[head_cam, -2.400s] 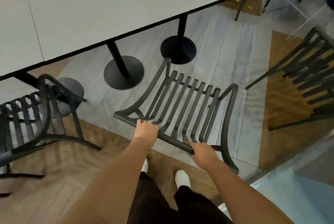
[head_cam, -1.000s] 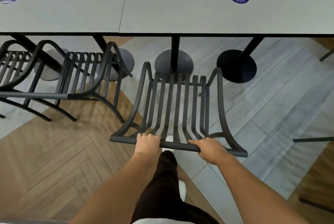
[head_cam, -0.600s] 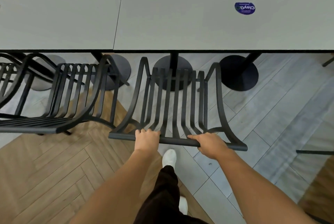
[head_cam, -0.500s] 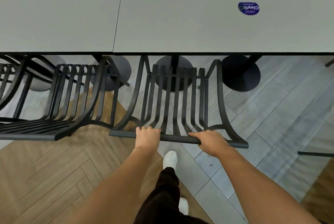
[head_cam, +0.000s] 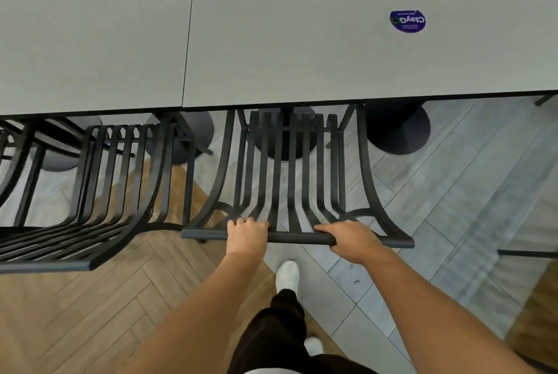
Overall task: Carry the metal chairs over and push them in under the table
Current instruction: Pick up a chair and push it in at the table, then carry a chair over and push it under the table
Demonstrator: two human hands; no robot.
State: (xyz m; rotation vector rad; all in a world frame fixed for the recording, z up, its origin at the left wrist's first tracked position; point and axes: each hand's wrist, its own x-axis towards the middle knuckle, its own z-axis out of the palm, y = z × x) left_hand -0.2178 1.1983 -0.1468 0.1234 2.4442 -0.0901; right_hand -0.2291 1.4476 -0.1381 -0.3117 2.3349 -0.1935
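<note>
Under the smooth grey table point(head_cam: 271, 41), slatted metal chair point(head_cam: 290, 180).

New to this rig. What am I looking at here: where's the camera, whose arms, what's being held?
No robot here: a person wears one wide-angle camera on the head, looking forward and down, so the arms are their own. The left hand and right hand both grip the top bar of a black metal chair, whose front edge lies under the edge of the grey table. On the tabletop is a round purple sticker. A second chair stands to the left, also at the table. A white shoe shows below.
</note>
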